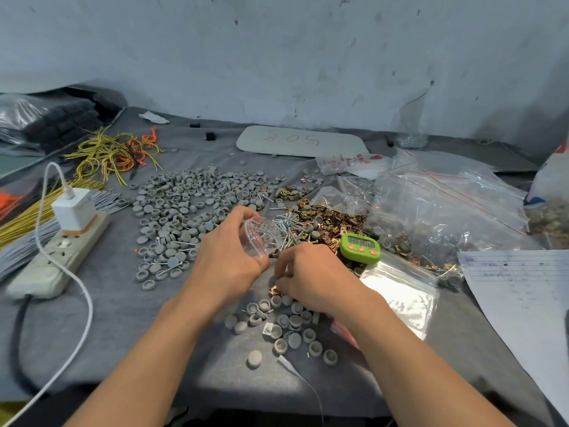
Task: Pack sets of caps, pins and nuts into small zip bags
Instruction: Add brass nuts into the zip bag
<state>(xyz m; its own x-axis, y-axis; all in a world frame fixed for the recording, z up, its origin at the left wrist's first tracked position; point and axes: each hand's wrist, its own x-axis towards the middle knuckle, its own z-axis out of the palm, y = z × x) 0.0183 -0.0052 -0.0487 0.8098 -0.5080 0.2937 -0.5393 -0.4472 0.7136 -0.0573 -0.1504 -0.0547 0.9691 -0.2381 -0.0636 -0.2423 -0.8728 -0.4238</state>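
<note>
Head view:

1. Left hand (228, 257): fingers and thumb curled round a small zip bag (260, 237), held above the counter (123, 334) at mid-scene, mouth turned right. The bag is thin clear film w/ a red zip line, so prob. very light, floppy and slick. Best held at the rim so the mouth stays open.
2. Bag contents: pins show through the film, but can't tell if they are inside or behind it.
3. Right hand (308, 275): just right of the bag, fingers curled down onto loose parts. Whether it pinches anything can't be told, as the fingertips are hidden.
4. Caps (191, 204): big grey spread at far left, w/ a smaller lot (286, 322) near, below the hands. They look light, round and liable to roll; pinch by the rim.
5. Pins (286, 226): silvery heap just beyond the bag. Thin, stiff and tangled; prob. easiest lifted by the shaft, a few at a time.
6. Nuts (332, 217): brassy heap right of the pins. Small w/ sharp-looking edges, and they may snag the film.
7. Containers: a flat stack of empty zip bags (400, 291) lies near right. Large clear bags (446, 211) at far right hold more brassy parts at the bottom.
8. Others: a green timer (360, 248) sits among the nuts, a paper sheet (523, 288) lies right, and a power strip (58, 257) lies left.
</note>
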